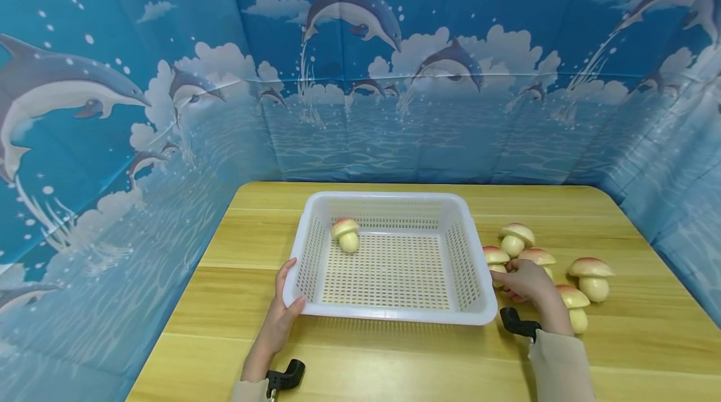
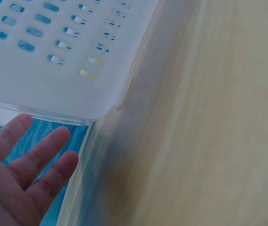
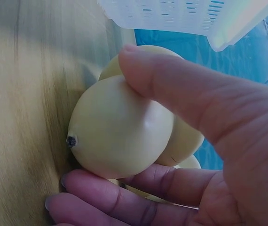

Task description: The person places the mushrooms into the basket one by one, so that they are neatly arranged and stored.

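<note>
Dolphin-printed curtains (image 1: 349, 114) surround our bench (image 1: 394, 364). At centre right of the head view, our right hand (image 1: 529, 280) pinches a toy mushroom (image 3: 120, 129) by its rounded stem; we judge a firm hold best, as its smooth skin may slip. Other mushrooms (image 1: 590, 267) crowd close, and the white basket (image 1: 388, 313) stands just beside, one mushroom (image 1: 345, 228) inside. Our left hand (image 1: 277, 320) grips its lower-left corner.

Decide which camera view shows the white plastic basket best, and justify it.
The head view: it shows the white plastic basket almost whole, with its rim, slotted floor and the one mushroom inside. The left wrist view shows only a slotted part with a rounded corner; the right wrist view, only a slotted part cut off by the top edge.
</note>
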`<state>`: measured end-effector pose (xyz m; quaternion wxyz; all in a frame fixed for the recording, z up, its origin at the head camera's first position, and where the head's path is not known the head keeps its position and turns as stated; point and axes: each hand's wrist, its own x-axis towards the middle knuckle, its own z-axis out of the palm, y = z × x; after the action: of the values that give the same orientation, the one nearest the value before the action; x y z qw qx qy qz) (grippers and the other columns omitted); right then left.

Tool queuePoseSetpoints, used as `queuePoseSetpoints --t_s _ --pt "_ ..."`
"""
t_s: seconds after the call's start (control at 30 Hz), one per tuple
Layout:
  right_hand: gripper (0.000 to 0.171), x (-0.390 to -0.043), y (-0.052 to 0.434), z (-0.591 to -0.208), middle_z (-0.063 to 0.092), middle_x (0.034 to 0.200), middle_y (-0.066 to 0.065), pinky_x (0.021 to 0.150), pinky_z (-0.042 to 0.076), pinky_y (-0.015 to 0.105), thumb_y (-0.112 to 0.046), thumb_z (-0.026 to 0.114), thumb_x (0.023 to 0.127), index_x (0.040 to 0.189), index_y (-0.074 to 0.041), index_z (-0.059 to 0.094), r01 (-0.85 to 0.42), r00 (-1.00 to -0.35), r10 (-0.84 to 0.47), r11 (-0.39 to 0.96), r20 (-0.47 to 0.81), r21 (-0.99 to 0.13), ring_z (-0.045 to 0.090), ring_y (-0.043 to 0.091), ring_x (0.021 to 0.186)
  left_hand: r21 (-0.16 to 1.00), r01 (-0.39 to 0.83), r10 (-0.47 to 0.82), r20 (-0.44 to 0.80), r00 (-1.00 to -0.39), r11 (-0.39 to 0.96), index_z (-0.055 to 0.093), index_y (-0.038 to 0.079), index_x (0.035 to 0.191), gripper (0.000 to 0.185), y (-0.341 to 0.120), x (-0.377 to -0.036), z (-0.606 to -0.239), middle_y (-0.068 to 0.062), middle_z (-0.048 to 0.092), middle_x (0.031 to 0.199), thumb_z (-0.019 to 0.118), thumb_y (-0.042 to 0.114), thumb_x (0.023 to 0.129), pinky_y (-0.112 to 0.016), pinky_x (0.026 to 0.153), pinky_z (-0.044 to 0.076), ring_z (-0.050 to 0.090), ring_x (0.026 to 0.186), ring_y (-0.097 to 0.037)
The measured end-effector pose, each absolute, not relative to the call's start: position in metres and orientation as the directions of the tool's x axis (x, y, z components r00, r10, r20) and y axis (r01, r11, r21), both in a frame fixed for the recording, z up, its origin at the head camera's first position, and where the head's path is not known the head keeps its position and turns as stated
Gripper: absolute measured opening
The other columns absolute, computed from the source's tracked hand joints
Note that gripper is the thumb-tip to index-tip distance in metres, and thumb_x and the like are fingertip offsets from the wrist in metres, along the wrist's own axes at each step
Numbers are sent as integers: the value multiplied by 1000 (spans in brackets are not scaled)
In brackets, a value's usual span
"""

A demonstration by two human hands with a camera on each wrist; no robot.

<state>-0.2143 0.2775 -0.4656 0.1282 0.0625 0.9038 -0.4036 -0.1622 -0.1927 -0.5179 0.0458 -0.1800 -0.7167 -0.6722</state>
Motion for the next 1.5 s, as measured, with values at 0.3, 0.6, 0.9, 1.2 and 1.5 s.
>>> queuePoseSetpoints --t_s 0.3,0.6,0.9,1.2,1.5 --pt "41 -214 277 -466 58 67 9 53 50 33 -34 68 85 82 -2 44 211 -961 4 653 -276 -727 56 19 58 946 324 199 311 -929 32 10 19 149 69 -193 -162 -517 -19 14 153 44 12 89 -60 95 29 26 131 -47" --pt "45 -213 277 -464 59 70 9 55 51 34 -39 68 85 81 -2 42 208 -964 8 642 -265 -738 59 20 62 945 326 203 314 -928 31 10 19 149 69 -193 -161 -517 -19 13 153 44 13 90 -64 95 30 25 131 -49" --pt "53 -216 279 -456 60 69 9 55 49 35 -52 68 81 73 -5 46 237 -959 31 629 -282 -741 60 22 59 944 328 208 314 -926 33 10 19 150 69 -193 -161 -517 -19 13 153 43 13 90 -64 94 30 25 131 -50" --pt "62 -218 280 -438 62 77 10 61 46 36 -64 60 80 81 -4 46 246 -956 49 669 -288 -701 59 24 69 945 325 208 311 -927 33 10 20 149 69 -193 -162 -517 -19 13 154 43 14 90 -64 94 30 25 131 -49" --pt "69 -223 280 -430 66 88 15 68 52 38 -65 58 81 95 1 50 227 -966 53 643 -253 -731 63 25 77 942 333 208 320 -924 31 10 19 149 69 -193 -162 -517 -18 14 153 44 13 90 -64 94 30 25 131 -49"
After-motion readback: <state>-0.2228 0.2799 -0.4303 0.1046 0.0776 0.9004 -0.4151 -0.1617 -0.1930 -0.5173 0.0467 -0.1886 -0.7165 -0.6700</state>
